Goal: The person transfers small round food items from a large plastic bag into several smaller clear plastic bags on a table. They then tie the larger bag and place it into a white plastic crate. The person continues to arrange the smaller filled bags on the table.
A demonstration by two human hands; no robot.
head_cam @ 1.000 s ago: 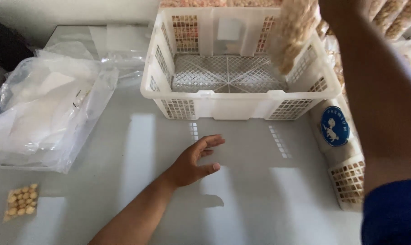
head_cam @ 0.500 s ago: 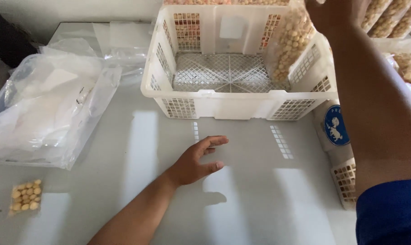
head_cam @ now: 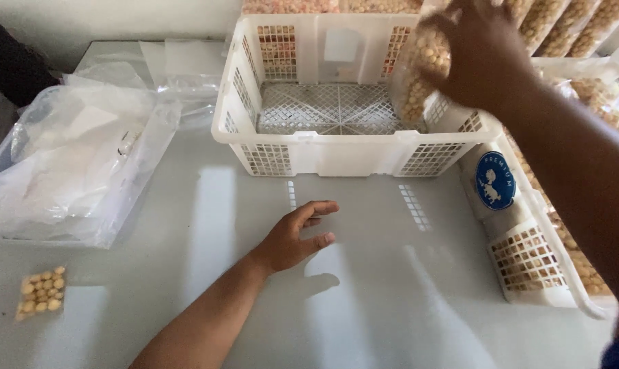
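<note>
The right hand [head_cam: 483, 55], gripping a clear bag of beans [head_cam: 418, 75], has dropped lower into the white crate [head_cam: 336, 154]; the left hand [head_cam: 292, 239] stays empty, loosely open on the bench [head_cam: 364, 301].

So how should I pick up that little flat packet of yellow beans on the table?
Pinch the small bean packet by its clear sealed edge, coming straight down from above. It lies flat on the table with bare space around it, apart from the left hand.

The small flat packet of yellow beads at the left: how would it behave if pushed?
The small packet lies flat on the table, so it would probably slide, not roll. Its clear film looks smooth, perhaps slippery. With few beads inside, it seems light.
</note>
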